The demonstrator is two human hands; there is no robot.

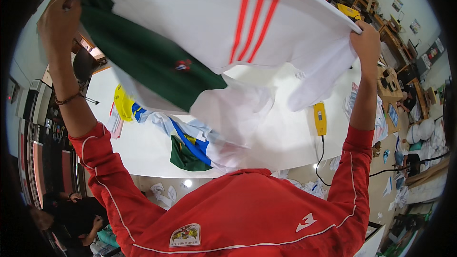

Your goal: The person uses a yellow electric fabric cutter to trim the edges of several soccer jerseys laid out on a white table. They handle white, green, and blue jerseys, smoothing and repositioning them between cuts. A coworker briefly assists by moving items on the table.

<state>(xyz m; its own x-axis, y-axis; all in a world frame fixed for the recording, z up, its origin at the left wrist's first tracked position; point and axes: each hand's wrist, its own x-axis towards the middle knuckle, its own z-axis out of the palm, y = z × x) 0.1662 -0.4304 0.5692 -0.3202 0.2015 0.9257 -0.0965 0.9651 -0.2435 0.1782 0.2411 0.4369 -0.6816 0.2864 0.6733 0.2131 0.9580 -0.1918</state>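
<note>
My left hand (59,16) at ten o'clock and right hand (366,43) at two o'clock each pinch an edge of the white jersey (200,14), stretched high between them: red stripes, green panel. Below lie a white table (285,138), heaped jerseys (190,147), and a yellow tool (320,118) at four o'clock.

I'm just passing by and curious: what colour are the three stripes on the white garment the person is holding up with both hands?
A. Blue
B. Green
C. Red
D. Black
C: the white garment, held up by the left hand and the right hand, carries three red stripes running across its white cloth; the green on it is a separate broad panel, not a stripe.
</note>
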